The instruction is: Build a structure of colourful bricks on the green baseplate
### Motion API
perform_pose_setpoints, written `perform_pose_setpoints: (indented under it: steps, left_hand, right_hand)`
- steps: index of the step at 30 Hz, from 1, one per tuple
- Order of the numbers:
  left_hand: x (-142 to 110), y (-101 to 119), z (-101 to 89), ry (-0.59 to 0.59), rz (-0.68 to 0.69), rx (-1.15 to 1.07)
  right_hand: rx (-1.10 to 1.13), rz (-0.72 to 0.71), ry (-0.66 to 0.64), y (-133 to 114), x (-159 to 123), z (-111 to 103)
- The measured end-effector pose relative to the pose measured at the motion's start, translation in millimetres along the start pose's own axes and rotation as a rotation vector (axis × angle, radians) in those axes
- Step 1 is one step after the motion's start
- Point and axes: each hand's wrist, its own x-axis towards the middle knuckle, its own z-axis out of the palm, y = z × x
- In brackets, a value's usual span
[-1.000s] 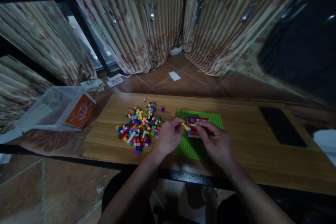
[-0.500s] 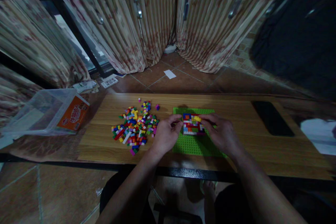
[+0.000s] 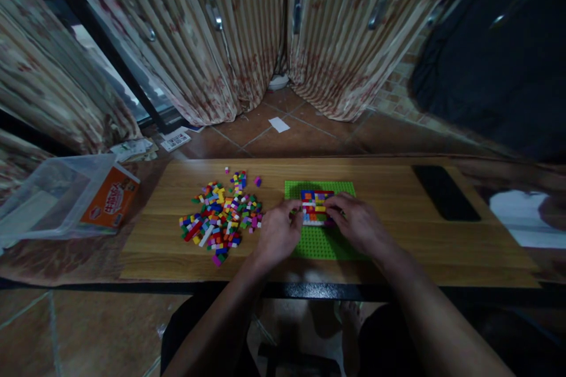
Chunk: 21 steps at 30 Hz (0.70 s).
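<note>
Multicoloured brick block (image 3: 315, 210), low, rectangular, red-blue-white-yellow on top, sits on green baseplate (image 3: 325, 242) right of loose bricks (image 3: 223, 212), left hand (image 3: 279, 231) and right hand (image 3: 357, 225) half-curled at its sides, can't tell if gripping.

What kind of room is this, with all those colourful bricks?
It looks like a room in somebody's home, though I can't be sure. There are long patterned curtains, a tiled floor and toy bricks on a wooden table.
</note>
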Motion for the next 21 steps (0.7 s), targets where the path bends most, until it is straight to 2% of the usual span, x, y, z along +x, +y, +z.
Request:
perform_pose_setpoints:
  steps: [5,8,15,21]
  left_hand:
    - [-0.7,-0.9,2.1,-0.012,0.027,0.041]
    - [-1.1,-0.9,2.6,-0.022,0.045,0.058]
    - [-3.4,-2.8,6.2,-0.027,0.163,0.124]
    - [-6.7,-4.8,14.3,0.008,0.236,0.237]
  right_hand:
    - [-0.110,-0.005,0.020,-1.8,1.2,7.1]
    - [-0.099,0.023,0.036,-2.3,1.5,11.7]
    - [0.105,0.115,0.099,-1.5,1.7,15.5]
    - [0.238,0.320,0.199,2.8,2.6,4.6]
